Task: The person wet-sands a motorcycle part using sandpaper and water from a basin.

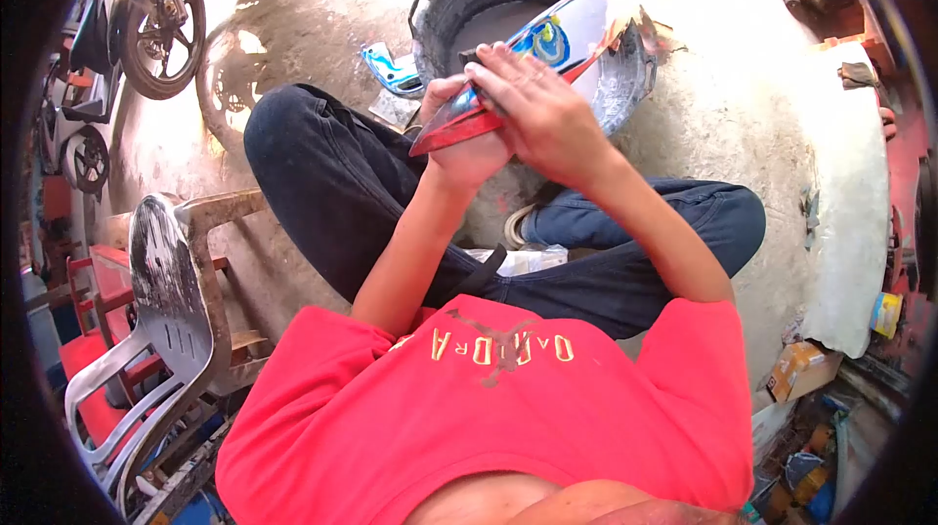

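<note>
A glossy motorcycle body panel [586, 22], red, white and blue with a yellow swirl, slants over a black tub [430, 37]. My left hand [469, 152] is wrapped around the panel's near end from below, with its thumb against the side. Across the upper face lies my right hand [547, 115], its fingers together and pressing down. Under those fingertips shows the edge of a small dark piece [471, 57] that looks like sandpaper; most of it is hidden. Murky grey liquid [493, 22] sits in the tub.
A blue-and-white painted piece [391, 68] lies on the concrete floor left of the tub. A worn plastic chair [171, 271] stands at left, with motorcycle wheels [164, 27] beyond. A long pale panel [845, 203] and cardboard box [803, 369] are at right.
</note>
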Motion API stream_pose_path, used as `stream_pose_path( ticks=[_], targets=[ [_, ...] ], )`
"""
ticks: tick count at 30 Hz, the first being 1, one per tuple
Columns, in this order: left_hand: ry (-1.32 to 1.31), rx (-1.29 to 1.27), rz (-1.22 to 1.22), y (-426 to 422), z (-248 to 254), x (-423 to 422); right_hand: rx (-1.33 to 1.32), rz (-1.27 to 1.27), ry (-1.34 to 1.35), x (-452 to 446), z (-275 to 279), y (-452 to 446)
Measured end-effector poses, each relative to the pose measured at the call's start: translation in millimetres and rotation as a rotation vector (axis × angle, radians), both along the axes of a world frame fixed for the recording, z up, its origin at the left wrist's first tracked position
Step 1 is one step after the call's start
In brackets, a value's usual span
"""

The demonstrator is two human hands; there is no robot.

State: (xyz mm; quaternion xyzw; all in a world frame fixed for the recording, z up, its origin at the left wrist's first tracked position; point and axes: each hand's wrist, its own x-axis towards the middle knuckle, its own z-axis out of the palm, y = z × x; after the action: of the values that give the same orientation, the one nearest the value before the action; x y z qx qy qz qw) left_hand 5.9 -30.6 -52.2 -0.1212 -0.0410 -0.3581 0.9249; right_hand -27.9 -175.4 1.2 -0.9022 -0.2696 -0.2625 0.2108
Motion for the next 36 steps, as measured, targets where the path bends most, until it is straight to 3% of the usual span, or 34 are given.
stream_pose_path(
  ticks=[1,2,4,10,13,16,19,22,25,28,29,33,36],
  targets=[
    [0.034,0.185,0.077,-2.0,13.2,-3.8,-0.003,-0.028,-0.007,7.6,-1.5,-6.2],
    [0.077,0.055,-0.054,-3.7,30.2,-1.1,-0.009,-0.058,-0.015,19.7,-4.6,-17.8],
    [-0.037,0.19,-0.114,0.2,36.3,-1.2,0.139,-0.177,0.063,34.4,-10.3,-34.4],
    [0.039,0.307,-0.069,-1.8,37.1,0.9,0.163,-0.183,0.039,38.5,-20.7,-41.4],
    [-0.112,0.592,-0.016,-0.1,44.6,1.6,0.177,-0.197,0.086,34.6,-11.3,-44.9],
    [0.054,0.338,-0.144,20.1,41.9,3.4,0.184,-0.19,0.042,35.0,-14.0,-47.7],
    [-0.048,0.162,-0.202,26.9,37.3,5.5,0.181,-0.193,0.059,36.2,-12.4,-49.7],
    [-0.097,0.314,-0.121,24.6,43.9,0.0,0.38,-0.21,0.136,35.2,-14.5,-44.1],
    [-0.034,0.172,-0.084,21.1,47.8,-3.0,0.231,-0.09,0.035,4.5,-9.5,-8.2],
    [-0.011,0.544,-0.062,29.0,42.3,-1.6,0.056,0.083,0.064,-30.7,3.0,20.8],
    [-0.028,0.594,-0.057,31.3,44.4,-1.7,-0.029,0.075,-0.016,-21.7,-4.9,9.2],
    [-0.154,0.374,-0.051,17.5,58.4,-6.0,0.207,-0.324,0.062,13.9,-18.7,-33.3],
    [-0.117,0.472,-0.026,18.7,52.4,-3.0,0.136,-0.143,-0.03,-11.7,-8.9,1.8]
  ],
)
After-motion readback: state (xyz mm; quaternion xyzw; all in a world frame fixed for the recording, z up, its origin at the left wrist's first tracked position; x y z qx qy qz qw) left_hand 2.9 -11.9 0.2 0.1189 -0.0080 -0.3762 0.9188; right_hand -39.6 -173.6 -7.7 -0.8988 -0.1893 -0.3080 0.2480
